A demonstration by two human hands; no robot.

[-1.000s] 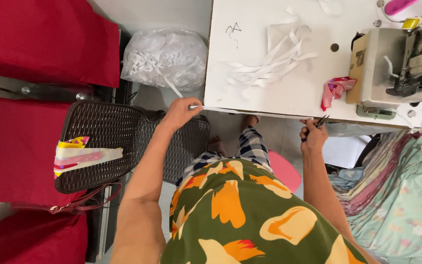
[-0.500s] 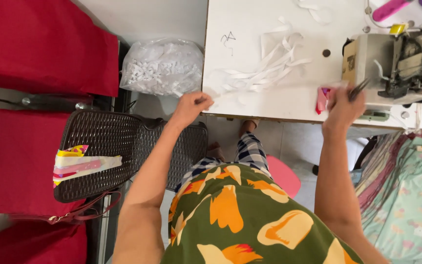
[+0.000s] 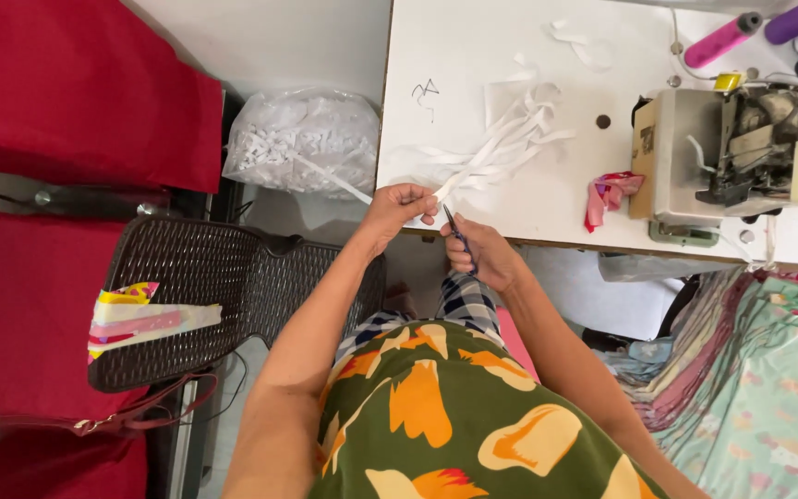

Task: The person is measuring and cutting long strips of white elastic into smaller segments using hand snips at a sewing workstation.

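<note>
Half a sec ago the right hand (image 3: 484, 251) was up by the sewing machine (image 3: 727, 152) w/ the scissors (image 3: 454, 231). Now it has come back to the front edge of the worktop (image 3: 473, 55), just beside the left hand (image 3: 397, 208). The left hand was there before too, but now its fingers (image 3: 417, 196) pinch the near ends of the white strips (image 3: 501, 148). The strips fan out from that hand across the worktop. The right hand's fingers are curled round the scissors, blades pointing up at the pinched ends.

Hard to see: can't tell if the blades touch the strips, they're too small. The scissors' handles hide in the hand. The thread cones (image 3: 727, 39) are cut off at the top edge. The bag (image 3: 305, 143) of white bits sits on the floor left of the worktop. The pink scrap (image 3: 607, 192) lies by the machine.
</note>
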